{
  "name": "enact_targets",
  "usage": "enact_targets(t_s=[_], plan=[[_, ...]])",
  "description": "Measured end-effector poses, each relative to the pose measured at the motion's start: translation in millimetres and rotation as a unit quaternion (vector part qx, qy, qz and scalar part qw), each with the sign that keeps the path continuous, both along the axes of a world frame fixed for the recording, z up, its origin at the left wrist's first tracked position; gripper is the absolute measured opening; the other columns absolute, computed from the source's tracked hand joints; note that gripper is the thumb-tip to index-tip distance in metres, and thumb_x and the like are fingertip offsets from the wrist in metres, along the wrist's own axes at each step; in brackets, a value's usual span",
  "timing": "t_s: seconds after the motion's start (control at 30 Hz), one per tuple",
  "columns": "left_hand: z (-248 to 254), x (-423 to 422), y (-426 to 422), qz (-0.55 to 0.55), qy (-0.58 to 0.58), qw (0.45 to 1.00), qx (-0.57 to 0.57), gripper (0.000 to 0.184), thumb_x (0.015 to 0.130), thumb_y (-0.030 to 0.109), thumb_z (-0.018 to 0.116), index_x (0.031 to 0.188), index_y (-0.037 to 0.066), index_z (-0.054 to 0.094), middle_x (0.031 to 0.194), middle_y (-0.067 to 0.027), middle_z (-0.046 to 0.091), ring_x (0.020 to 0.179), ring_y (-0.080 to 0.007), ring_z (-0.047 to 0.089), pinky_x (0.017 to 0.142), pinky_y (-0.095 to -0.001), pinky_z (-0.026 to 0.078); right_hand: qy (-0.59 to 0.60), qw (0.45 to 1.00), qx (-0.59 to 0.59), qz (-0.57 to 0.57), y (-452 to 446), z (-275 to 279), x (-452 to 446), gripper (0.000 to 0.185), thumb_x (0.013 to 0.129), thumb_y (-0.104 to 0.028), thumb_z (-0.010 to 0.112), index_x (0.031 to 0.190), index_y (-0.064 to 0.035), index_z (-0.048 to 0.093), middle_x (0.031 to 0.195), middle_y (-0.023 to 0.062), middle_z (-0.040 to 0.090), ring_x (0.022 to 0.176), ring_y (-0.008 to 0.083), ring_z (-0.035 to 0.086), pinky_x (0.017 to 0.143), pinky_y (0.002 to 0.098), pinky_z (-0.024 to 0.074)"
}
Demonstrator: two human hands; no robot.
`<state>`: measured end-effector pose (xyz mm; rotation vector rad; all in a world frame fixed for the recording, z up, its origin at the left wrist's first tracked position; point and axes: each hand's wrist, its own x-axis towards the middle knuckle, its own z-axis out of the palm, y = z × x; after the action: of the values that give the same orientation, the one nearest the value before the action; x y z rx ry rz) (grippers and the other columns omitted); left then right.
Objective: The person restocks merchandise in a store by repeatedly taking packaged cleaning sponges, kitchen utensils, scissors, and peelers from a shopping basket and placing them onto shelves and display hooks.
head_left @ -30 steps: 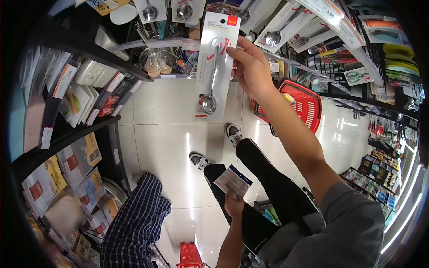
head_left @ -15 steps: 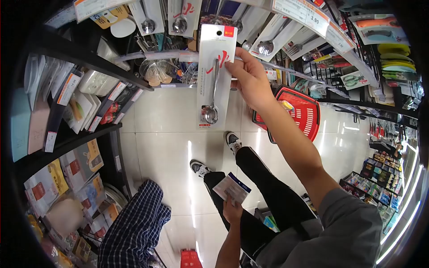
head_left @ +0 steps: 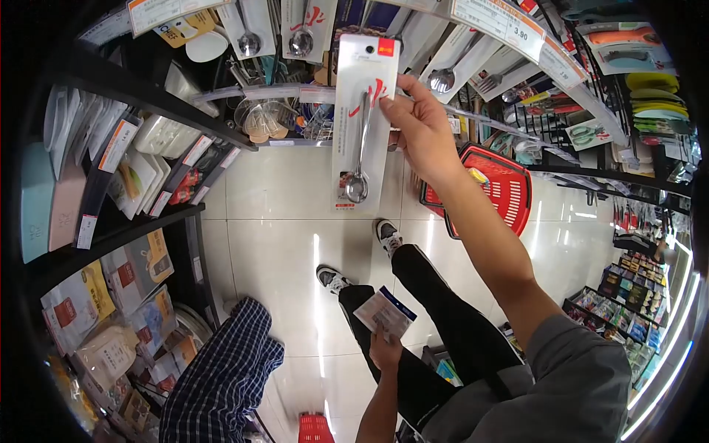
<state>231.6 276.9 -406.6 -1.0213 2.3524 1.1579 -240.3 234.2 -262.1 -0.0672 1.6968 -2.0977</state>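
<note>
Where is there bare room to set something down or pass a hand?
Bare floor shows between the left shelves, held spoon pack, shoes and checked cloth. A smaller patch lies between the red basket and black trousers. Crowded: the left shelves and the hanging packs ahead.

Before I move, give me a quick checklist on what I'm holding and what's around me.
1. Right hand grips the packaged spoon by the card's edge: ok.
2. Spoon package upright, hanging hole at the top: ok.
3. Left hand free: not ok, it holds a flat packet.
4. Red basket in view: ok, it shows beside the right forearm, with something yellow inside.
5. Person in plaid apart from both hands: ok, over on the left side.
6. Price of this spoon: cannot tell; a tag reads 3.90, but nothing ties it to this package.
</note>
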Motion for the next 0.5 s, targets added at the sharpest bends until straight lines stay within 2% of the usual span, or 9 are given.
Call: enact_targets(t_s=[0.1, 0.2, 0.23, 0.33, 0.37, 0.5], plan=[[2, -1, 0, 0.012, -0.023, 1.0, 0.011, 0.048, 0.071, 0.017, 0.06, 0.118, 0.009, 0.059, 0.098, -0.0166, 0.06, 0.079, -0.037, 0.063, 0.065, -0.0443, 0.052, 0.051, 0.993, 0.04, -0.095, -7, 1, -14, 0.018, 0.092, -0.012, 0.054, 0.107, -0.0042, 0.048, 0.092, 0.0024, 0.067, 0.079, 0.0053, 0.059, 0.063, 0.0218, 0.0484], [3, -3, 0, 0.019, -0.018, 1.0, 0.006, 0.048, 0.071, 0.017, 0.06, 0.119, 0.009, 0.058, 0.098, -0.0165, 0.06, 0.079, -0.0367, 0.063, 0.065, -0.0441, 0.052, 0.096, 0.992, -0.028, -0.081, -16, 14, -38, 0.021, 0.091, -0.011, 0.054, 0.108, -0.0005, 0.046, 0.093, 0.0067, 0.067, 0.08, 0.0092, 0.062, 0.064, 0.0236, 0.0518], [4, -4, 0, 0.018, -0.015, 1.0, 0.003, 0.049, 0.071, 0.017, 0.061, 0.119, 0.009, 0.058, 0.097, -0.0165, 0.061, 0.08, -0.0366, 0.063, 0.066, -0.044, 0.052, 0.107, 0.99, -0.052, -0.081, -21, 19, -44, 0.023, 0.09, -0.008, 0.055, 0.106, 0.0026, 0.044, 0.093, 0.0113, 0.067, 0.082, 0.0137, 0.064, 0.067, 0.0262, 0.0547], [4, -5, 0, 0.013, -0.012, 1.0, 0.0, 0.049, 0.071, 0.017, 0.061, 0.119, 0.009, 0.058, 0.097, -0.0164, 0.061, 0.08, -0.0364, 0.063, 0.067, -0.0437, 0.052, 0.132, 0.985, -0.031, -0.109, -34, 23, -55, 0.025, 0.088, -0.005, 0.056, 0.107, 0.0035, 0.043, 0.092, 0.0129, 0.066, 0.083, 0.0157, 0.064, 0.07, 0.0283, 0.0557], [5, -4, 0, 0.005, -0.016, 1.0, 0.001, 0.049, 0.071, 0.017, 0.061, 0.119, 0.009, 0.058, 0.097, -0.0165, 0.061, 0.08, -0.0364, 0.063, 0.067, -0.0436, 0.052, 0.117, 0.985, -0.057, -0.112, -39, 23, -56, 0.023, 0.086, -0.003, 0.057, 0.105, 0.0033, 0.044, 0.089, 0.0113, 0.066, 0.079, 0.0146, 0.064, 0.067, 0.0271, 0.0546], [4, -3, 2, 0.015, -0.02, 1.0, 0.019, 0.049, 0.071, 0.017, 0.061, 0.119, 0.009, 0.058, 0.097, -0.0166, 0.06, 0.08, -0.0365, 0.062, 0.067, -0.0436, 0.052, 0.105, 0.99, -0.015, -0.093, -41, 13, -53, 0.018, 0.086, -0.004, 0.058, 0.101, 0.0001, 0.048, 0.088, 0.0062, 0.063, 0.076, 0.0121, 0.061, 0.061, 0.0256, 0.051]])
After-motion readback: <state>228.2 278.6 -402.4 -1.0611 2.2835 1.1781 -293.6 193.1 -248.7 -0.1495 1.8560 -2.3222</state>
